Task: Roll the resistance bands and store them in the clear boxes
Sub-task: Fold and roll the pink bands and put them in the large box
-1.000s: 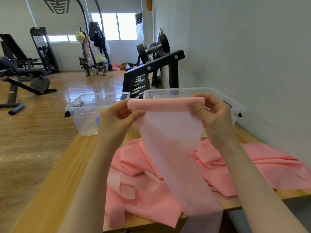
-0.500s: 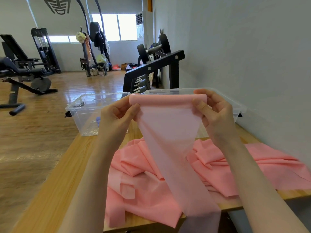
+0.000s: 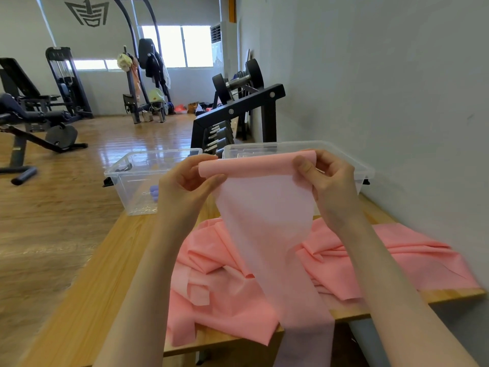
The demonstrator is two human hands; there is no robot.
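Head view: my left hand (image 3: 185,181) and right hand (image 3: 328,181) pinch the pink band (image 3: 258,165); I should roll it evenly, edges aligned.

A bright indoor gym scene lit mainly by daylight. The windows (image 3: 182,46) on the far wall are blown out to plain white, with no detail behind the glass. That light bounces off the polished wooden floor (image 3: 127,144) as a pale, glossy glare. The grey wall (image 3: 383,88) on the right is evenly and softly lit. Shadows are faint and soft-edged. The held pink band (image 3: 264,221) glows paler where light passes through it. The wide-angle lens bends straight lines near the frame edges. The far right edge of the pink cloth (image 3: 471,276) is smeared, and the bottom corners look soft. The centre is fairly sharp.
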